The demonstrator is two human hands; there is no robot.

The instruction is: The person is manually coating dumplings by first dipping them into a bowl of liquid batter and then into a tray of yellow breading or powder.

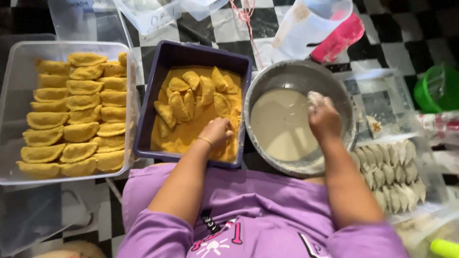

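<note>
My left hand [217, 132] rests knuckles-up in a dark purple tray [191, 53] of yellow crumbs, its fingers curled down into the crumbs near the tray's front right. Whether it holds anything is hidden. Several crumb-coated half-moon pastries [184, 100] lie in the back half of that tray. My right hand [325, 118] is over a round metal bowl [296, 71] of pale batter [279, 124], gripping a pale, batter-coated pastry [315, 98] at the bowl's right side.
A clear tub [14, 86] at the left holds rows of coated yellow pastries [79, 114]. Uncoated white pastries [392, 174] lie on a clear tray at the right. A white and pink jug [315, 26] stands behind the bowl, with a green container [437, 88] at the far right.
</note>
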